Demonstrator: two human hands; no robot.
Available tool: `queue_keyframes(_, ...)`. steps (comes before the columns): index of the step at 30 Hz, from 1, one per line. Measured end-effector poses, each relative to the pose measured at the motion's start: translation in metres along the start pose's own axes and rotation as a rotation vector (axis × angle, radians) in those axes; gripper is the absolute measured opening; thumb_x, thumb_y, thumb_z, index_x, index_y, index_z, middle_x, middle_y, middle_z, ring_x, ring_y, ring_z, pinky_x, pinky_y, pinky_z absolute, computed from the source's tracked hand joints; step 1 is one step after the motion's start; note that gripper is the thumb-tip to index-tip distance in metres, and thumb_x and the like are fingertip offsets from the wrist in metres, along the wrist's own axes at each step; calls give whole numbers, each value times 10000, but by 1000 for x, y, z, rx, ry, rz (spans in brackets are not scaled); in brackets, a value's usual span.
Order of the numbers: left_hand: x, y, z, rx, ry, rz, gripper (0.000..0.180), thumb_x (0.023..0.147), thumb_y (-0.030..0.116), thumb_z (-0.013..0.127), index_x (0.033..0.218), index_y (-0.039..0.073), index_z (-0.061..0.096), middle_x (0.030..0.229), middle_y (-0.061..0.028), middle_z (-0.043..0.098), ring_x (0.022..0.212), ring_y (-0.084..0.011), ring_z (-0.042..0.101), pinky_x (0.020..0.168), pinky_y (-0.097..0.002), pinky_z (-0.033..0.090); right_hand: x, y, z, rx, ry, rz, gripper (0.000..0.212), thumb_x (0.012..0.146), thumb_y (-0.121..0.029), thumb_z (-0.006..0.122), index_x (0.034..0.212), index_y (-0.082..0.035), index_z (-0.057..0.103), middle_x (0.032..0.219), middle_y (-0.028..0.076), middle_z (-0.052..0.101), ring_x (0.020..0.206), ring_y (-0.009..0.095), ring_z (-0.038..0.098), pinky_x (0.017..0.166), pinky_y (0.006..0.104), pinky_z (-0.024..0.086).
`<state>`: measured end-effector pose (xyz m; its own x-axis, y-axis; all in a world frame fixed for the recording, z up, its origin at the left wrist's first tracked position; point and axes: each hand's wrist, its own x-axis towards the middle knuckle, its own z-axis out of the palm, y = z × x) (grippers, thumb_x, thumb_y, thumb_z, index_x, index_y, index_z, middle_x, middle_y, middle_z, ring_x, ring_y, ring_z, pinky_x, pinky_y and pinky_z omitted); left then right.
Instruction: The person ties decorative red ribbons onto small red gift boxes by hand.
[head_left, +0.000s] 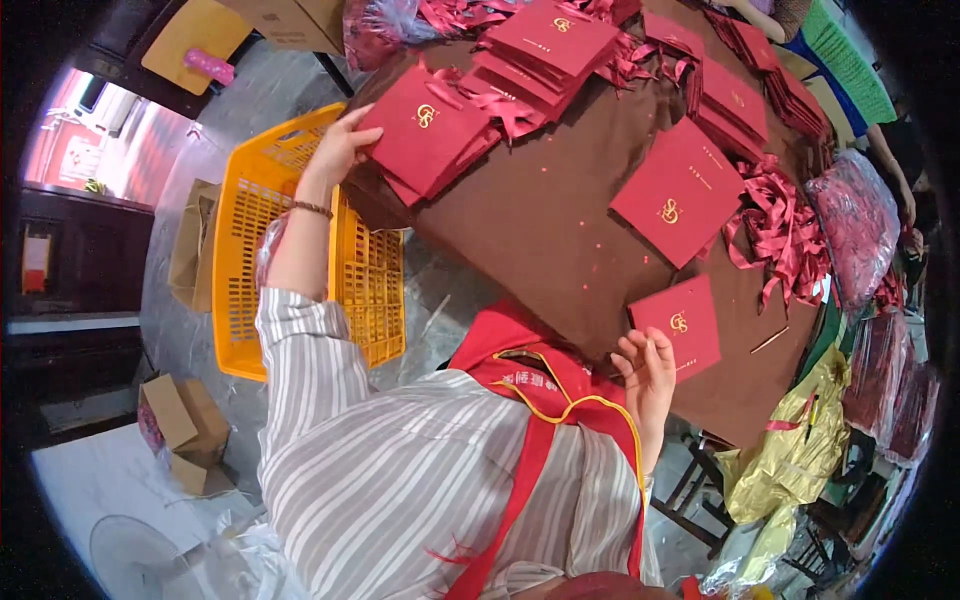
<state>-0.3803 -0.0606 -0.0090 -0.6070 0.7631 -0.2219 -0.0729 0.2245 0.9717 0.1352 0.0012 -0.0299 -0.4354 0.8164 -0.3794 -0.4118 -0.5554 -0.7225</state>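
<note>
Right hand [648,372], fingers loosely spread, touches a small red folder [680,325] near the brown table's [545,235] edge; left hand [340,150] grips a folder stack [425,130] overhanging that table's corner, beside the yellow crate [250,240].

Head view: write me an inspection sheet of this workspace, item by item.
Surface: table under a brown cloth, flecked with small red scraps.
Job's things: stack of red folded cards with gold emblems at the table's left edge; a single small red card near the front edge; a larger one mid-table.
Clutter: further red card piles, loose red ribbons, plastic-wrapped bundles.
Grippers: left hand grips the edge of the stack; right hand touches the small card's near edge.
Cables: nothing seen.
Surroundings: yellow slatted crate on the floor, cardboard boxes, gold foil bags, white fan.
</note>
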Motion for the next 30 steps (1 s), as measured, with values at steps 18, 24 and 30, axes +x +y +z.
queue_keyframes(18,-25,59,-6,21,147,406,332,780,26,622,1105,-1,556,1023,-56,606,957,-133,558,846,-270,448,-6,-9,-23,-165,140,-152,204,905,-124,502,1098,-62,500,1009,83,591,896,175,589,743,300,497)
queue_keyframes(24,-58,35,28,1063,67,767,361,712,124,679,1064,134,603,993,-72,571,968,-244,536,844,-342,415,-2,-9,-16,-183,109,-164,200,903,-123,506,1095,-66,504,1008,83,591,896,178,590,740,307,498)
queue_keyframes(30,-65,-2,44,1302,-100,560,480,678,228,710,1117,173,522,1193,-86,461,1132,-287,410,893,-423,343,-7,-8,-22,-166,185,-176,200,898,-122,513,1088,-59,504,986,81,598,880,179,597,733,299,499)
